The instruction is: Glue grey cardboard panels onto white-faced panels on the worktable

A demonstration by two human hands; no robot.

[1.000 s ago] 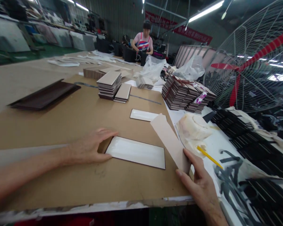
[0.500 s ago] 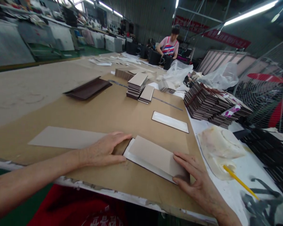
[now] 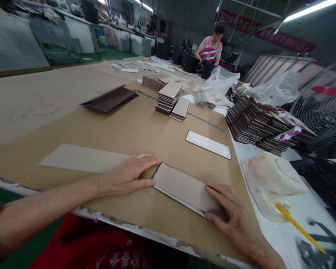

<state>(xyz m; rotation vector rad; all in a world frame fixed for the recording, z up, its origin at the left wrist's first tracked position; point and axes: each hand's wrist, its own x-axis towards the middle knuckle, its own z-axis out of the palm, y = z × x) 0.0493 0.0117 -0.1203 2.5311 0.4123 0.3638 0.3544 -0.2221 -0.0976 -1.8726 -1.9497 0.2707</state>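
Your left hand [image 3: 127, 175] spreads thumb from fingers at the beige rectangular panel [image 3: 182, 185], long axis slanting nearer rightward; your right hand [image 3: 235, 215] pinches its partly hidden right end

The right grip [image 3: 236, 216] hides part of the card [image 3: 182, 186]; beyond the card, the banner [image 3: 285, 39] is blurred, the fan [image 3: 329, 90] cut off.
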